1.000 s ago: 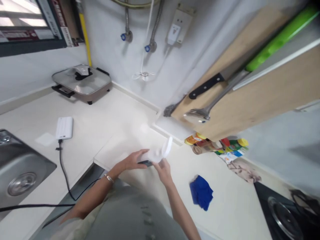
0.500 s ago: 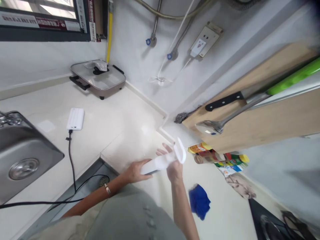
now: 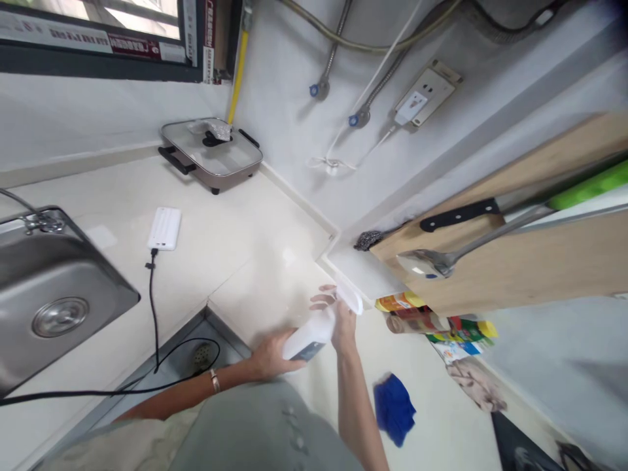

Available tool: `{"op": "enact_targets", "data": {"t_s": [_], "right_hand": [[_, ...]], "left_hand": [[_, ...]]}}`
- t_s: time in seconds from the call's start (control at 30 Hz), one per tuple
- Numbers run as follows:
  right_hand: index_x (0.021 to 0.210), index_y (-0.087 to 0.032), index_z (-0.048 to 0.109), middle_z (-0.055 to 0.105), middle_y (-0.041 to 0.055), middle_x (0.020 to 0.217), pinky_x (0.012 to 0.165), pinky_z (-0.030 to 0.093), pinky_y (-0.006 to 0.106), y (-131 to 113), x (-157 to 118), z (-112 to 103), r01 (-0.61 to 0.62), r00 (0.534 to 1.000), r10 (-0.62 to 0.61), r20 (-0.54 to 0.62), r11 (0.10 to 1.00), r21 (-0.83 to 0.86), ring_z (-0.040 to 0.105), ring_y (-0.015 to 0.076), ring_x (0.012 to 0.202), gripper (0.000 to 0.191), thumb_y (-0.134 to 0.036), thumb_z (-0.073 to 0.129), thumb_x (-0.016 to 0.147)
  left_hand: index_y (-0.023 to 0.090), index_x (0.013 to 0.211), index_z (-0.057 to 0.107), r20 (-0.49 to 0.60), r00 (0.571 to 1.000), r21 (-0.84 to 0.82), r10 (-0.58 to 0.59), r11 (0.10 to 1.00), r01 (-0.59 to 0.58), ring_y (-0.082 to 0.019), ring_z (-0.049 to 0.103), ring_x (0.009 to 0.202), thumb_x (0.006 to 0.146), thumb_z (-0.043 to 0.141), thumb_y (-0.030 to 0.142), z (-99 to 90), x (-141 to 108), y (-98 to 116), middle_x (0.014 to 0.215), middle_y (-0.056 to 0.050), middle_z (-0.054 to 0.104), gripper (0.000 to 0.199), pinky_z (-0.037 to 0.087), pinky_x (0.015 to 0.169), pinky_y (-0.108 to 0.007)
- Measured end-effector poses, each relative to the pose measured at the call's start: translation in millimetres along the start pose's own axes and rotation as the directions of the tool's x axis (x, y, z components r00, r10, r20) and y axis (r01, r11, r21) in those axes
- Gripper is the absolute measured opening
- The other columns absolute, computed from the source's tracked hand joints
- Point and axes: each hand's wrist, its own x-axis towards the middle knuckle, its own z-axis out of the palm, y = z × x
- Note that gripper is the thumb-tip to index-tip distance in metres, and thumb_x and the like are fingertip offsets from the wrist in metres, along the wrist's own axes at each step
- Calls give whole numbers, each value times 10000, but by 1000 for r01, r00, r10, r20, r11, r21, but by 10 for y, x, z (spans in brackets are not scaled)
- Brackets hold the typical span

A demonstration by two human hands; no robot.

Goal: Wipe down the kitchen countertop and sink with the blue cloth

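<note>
A white spray bottle point(image 3: 314, 330) with a grey label patch is held tilted over the counter in front of my body. My left hand point(image 3: 271, 354) is closed round its base, thumb and fingers on either side. Up at the neck, just below the white spray head point(image 3: 349, 297), my right hand point(image 3: 345, 327) grips the bottle, its fingers curving out past the far side. Part of the right palm is hidden behind the bottle. On the counter right of my right forearm lies a crumpled blue cloth point(image 3: 394, 409).
A steel sink point(image 3: 105, 281) is at left, near a white power bank point(image 3: 165, 229) with a black cable. An electric pan point(image 3: 216, 157) stands in the corner. A knife point(image 3: 458, 214) and ladle point(image 3: 426, 261) hang before wooden boards; seasoning packets point(image 3: 461, 330) lie below.
The bottle has turned, so its grey label patch now shows more. Both hands remain on it. The whole view has shifted, with the surroundings appearing farther right.
</note>
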Motion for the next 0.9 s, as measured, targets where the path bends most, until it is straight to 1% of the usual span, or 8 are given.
{"op": "enact_targets", "data": {"t_s": [0.07, 0.13, 0.3, 0.4, 0.53, 0.7, 0.83, 0.9], "right_hand": [[1113, -217, 663, 668, 76, 1042, 592, 584, 341, 40, 10, 33, -17, 1000, 17, 15, 999, -36, 666, 179, 696, 513, -678, 639, 890], [1096, -205, 664, 680, 68, 982, 568, 556, 324, 70, 18, 66, -25, 999, 27, 25, 998, -66, 629, 158, 628, 528, -693, 606, 901], [1027, -213, 669, 685, 77, 1011, 544, 529, 308, 104, 60, 131, 24, 999, -27, -20, 992, -123, 647, 182, 698, 495, -685, 594, 900], [1032, -214, 659, 691, 49, 915, 539, 516, 303, 123, 81, 134, -5, 1000, 2, -16, 988, -157, 641, 170, 634, 485, -678, 569, 922], [1005, -200, 639, 692, 24, 795, 513, 480, 281, 162, 92, 120, -74, 997, 68, -37, 977, -200, 624, 161, 564, 501, -686, 543, 931], [878, -212, 640, 654, 2, 653, 537, 477, 294, 188, 86, 146, -34, 998, 17, -68, 964, -263, 618, 184, 569, 500, -695, 519, 930], [952, -212, 647, 675, 9, 685, 562, 502, 309, 177, 73, 179, -30, 999, 22, -48, 984, -175, 646, 198, 601, 490, -691, 555, 911], [1018, -209, 653, 705, 27, 776, 562, 512, 312, 149, 82, 202, -36, 999, 33, -23, 990, -137, 650, 189, 602, 514, -702, 582, 892]], "left_hand": [[388, 1275, 631, -3, 1000, -8, -15, 1000, 15, -324, 719, 975, 642, 800, 572, 18, -18, -31, 1091, -71, 756, 681, 591, 855, -468], [409, 1272, 625, -9, 1000, -16, -17, 1000, 17, -329, 718, 980, 644, 790, 578, 19, -26, -57, 1096, -68, 753, 671, 589, 863, -474], [426, 1292, 612, -13, 999, -24, -37, 999, 37, -335, 710, 1000, 649, 775, 570, -14, -20, -85, 1109, -66, 748, 679, 576, 899, -482], [381, 1319, 616, -8, 998, -21, -62, 998, 62, -351, 702, 1039, 645, 779, 552, -39, -17, -77, 1127, -93, 739, 715, 567, 925, -487], [302, 1322, 632, 14, 996, -18, -84, 996, 84, -355, 704, 1012, 660, 772, 550, -93, -15, -48, 1103, -120, 742, 720, 558, 920, -489], [336, 1353, 613, 20, 992, 10, -128, 992, 128, -356, 698, 1063, 655, 799, 522, -135, -2, -67, 1141, -101, 738, 746, 555, 961, -477], [310, 1365, 602, 3, 993, 28, -120, 992, 120, -350, 693, 1078, 660, 806, 486, -119, 10, -107, 1186, -113, 730, 755, 547, 997, -484], [270, 1368, 601, -16, 994, 36, -104, 994, 104, -347, 695, 1074, 655, 804, 489, -120, 8, -93, 1190, -128, 733, 773, 547, 996, -477]]}}
